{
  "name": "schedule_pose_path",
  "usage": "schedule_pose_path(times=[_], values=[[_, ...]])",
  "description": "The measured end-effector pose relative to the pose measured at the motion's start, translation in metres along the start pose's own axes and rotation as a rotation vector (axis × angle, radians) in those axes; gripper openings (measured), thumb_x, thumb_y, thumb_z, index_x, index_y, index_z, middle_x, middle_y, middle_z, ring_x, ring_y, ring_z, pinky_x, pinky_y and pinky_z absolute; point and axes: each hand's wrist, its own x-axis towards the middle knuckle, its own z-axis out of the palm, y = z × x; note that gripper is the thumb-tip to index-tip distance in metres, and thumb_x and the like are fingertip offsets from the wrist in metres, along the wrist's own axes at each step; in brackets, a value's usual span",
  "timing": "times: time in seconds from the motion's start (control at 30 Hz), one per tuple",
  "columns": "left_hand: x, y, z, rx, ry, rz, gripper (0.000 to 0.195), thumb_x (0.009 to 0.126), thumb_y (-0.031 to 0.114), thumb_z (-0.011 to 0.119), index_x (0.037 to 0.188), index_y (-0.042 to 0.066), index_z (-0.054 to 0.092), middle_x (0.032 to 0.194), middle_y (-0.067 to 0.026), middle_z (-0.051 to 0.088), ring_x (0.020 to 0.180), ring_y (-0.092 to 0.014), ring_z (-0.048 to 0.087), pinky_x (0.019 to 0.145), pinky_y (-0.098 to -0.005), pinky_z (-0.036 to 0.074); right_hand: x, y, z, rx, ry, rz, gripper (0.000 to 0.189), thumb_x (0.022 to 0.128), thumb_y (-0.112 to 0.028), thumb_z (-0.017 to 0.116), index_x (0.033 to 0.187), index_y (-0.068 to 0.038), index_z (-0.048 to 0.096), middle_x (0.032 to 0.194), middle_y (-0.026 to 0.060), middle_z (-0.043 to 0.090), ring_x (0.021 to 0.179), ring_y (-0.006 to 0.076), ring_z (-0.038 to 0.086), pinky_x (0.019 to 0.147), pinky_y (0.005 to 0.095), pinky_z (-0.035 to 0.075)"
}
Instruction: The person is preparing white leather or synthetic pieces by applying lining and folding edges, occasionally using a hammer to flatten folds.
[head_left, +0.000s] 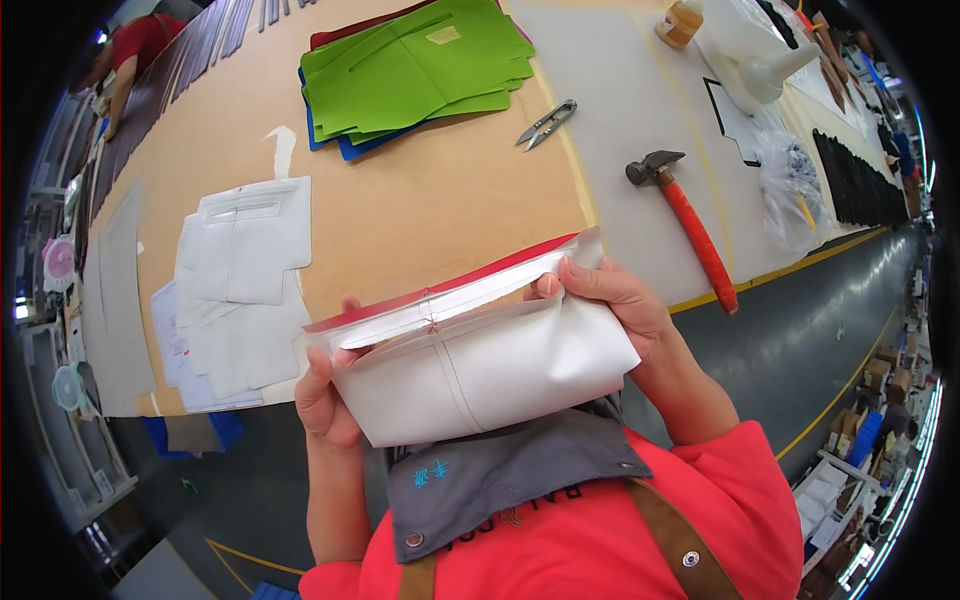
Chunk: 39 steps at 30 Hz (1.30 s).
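Note:
Between my two hands I hold up a stitched white panel (510, 364), leather-like, with a double seam down its middle. Its upper edge gapes around a long slot, and a red layer (465, 279) shows along the far side. My left hand (328, 394) grips the panel's left end, thumb in front and fingers partly hidden behind. At the right end my right hand (619, 304) pinches the edge, a fingertip showing through the slot. Short thread ends (430, 324) show at the centre seam. The panel is above the table's front edge, close to my apron (517, 472).
Green panels (405, 75) are stacked at the back, over blue ones. White slotted panels (247, 247) lie left on papers. Thread snips (547, 124) and a red-handled hammer (694, 225) lie right, near a plastic bag (791, 187). An amber bottle (679, 22) stands behind. Another person (139, 56) works far left.

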Motion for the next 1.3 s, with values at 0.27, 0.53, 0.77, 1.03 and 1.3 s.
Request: schedule_pose_path(times=[0.27,0.53,0.77,1.03,1.3], values=[[0.062,0.027,0.018,0.658,0.389,-0.052,0.053,0.102,0.022,0.065,0.146,0.000,0.047,0.117,-0.0080,0.067,0.109,-0.015,0.063,0.097,-0.0318,0.051,0.030,-0.025,-0.023,-0.465,0.320,-0.122,0.029,0.093,-0.019,0.077,0.113,-0.002,0.063,0.103,0.0092,0.072,0.089,0.0171,0.072,0.077,0.0328,0.062],[0.070,0.034,0.004,2.022,0.543,0.749,0.035,0.091,0.017,0.078,0.118,-0.001,0.067,0.097,-0.0057,0.070,0.081,-0.012,0.064,0.080,-0.0238,0.052,0.026,-0.046,-0.040,-1.932,0.683,-0.873,0.043,0.094,-0.021,0.074,0.130,-0.001,0.061,0.102,0.0025,0.067,0.086,0.0134,0.059,0.081,0.0260,0.049],[0.092,-0.003,0.018,1.890,0.471,0.451,0.029,0.083,0.019,0.084,0.102,0.001,0.072,0.088,-0.0054,0.068,0.072,-0.011,0.062,0.066,-0.0256,0.053,0.035,-0.024,-0.036,-1.426,0.525,-0.585,0.024,0.097,-0.011,0.069,0.119,-0.001,0.066,0.093,-0.0003,0.063,0.078,0.0062,0.054,0.072,0.0215,0.047],[0.105,-0.006,0.008,1.883,0.465,0.432,0.014,0.089,0.013,0.073,0.088,0.000,0.069,0.082,-0.0079,0.064,0.065,-0.016,0.061,0.064,-0.0307,0.053,0.038,-0.014,-0.045,-1.489,0.566,-0.599,0.017,0.098,-0.011,0.067,0.112,-0.001,0.068,0.093,0.0012,0.067,0.078,0.0077,0.058,0.073,0.0235,0.050],[0.107,0.004,0.008,1.718,0.572,0.233,0.014,0.089,0.012,0.072,0.089,-0.001,0.072,0.080,-0.0067,0.070,0.068,-0.012,0.063,0.066,-0.0275,0.053,0.039,-0.012,-0.041,-1.483,0.590,-0.610,0.015,0.099,-0.011,0.066,0.110,0.000,0.068,0.095,0.0032,0.068,0.080,0.0093,0.061,0.075,0.0245,0.051]])
